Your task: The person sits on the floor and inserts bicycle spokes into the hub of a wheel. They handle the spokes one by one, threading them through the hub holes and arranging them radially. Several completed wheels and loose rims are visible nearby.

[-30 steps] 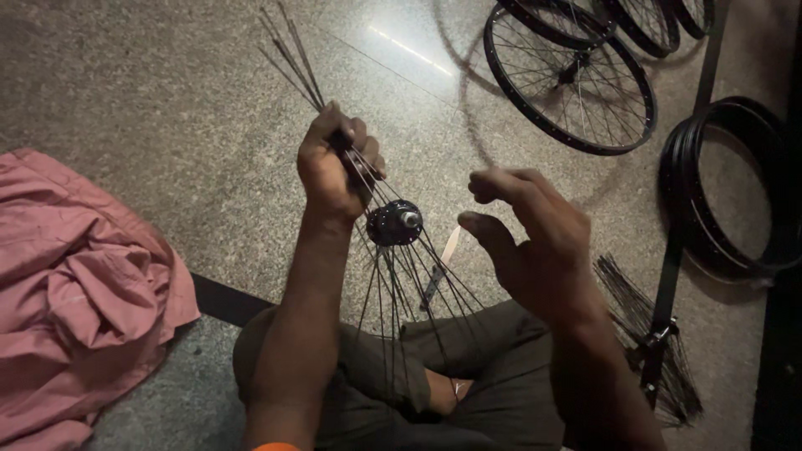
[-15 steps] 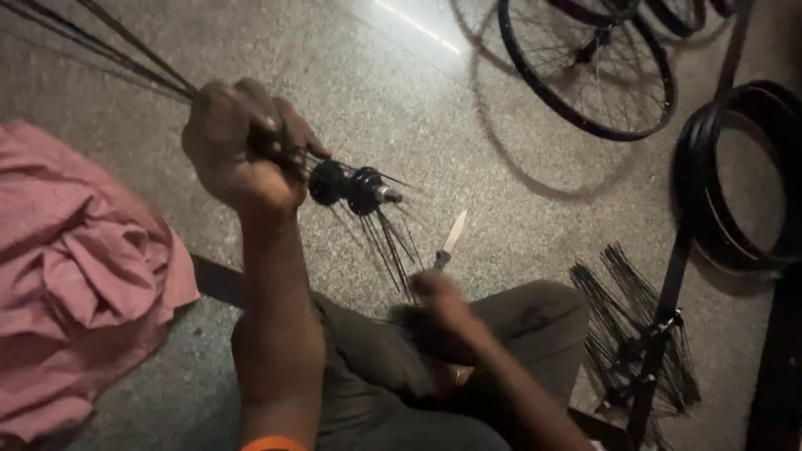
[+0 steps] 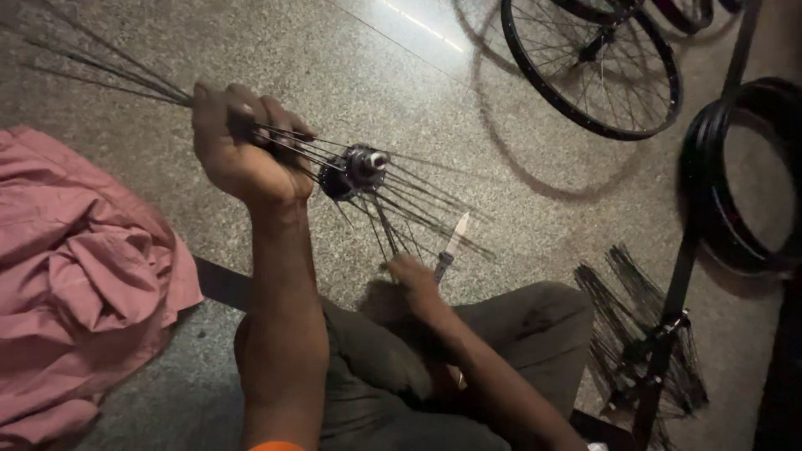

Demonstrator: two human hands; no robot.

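— Right, what room do I have around me?

— Mostly the speckled grey stone floor (image 3: pixel 351 75) ahead, bare up to the top edge. I see a crumpled pink cloth (image 3: pixel 75 284) close on the left, and a black spoked bicycle wheel (image 3: pixel 593 75) lying at the upper right. Stacked black bare rims (image 3: pixel 735 175) sit at the far right edge, with a black metal stand (image 3: pixel 668 317) rising over a loose bundle of thin black spokes (image 3: pixel 635 334) on the floor.

— Anything in the way?

— My folded legs in dark grey trousers (image 3: pixel 501 334) fill the bottom middle, just under the work.

— And the piece itself?

— The small black metal wheel hub (image 3: pixel 359 171), bristling with thin dark steel spokes (image 3: pixel 418 205), hangs in the air above my knees. My left hand (image 3: pixel 242 154) is clamped around a gathered bunch of those spokes, just left of the hub. My right hand (image 3: pixel 409 280) sits lower, below the hub, closed around a small pale-bladed tool with a dark handle (image 3: pixel 451 242), its tip pointing up toward the spokes.
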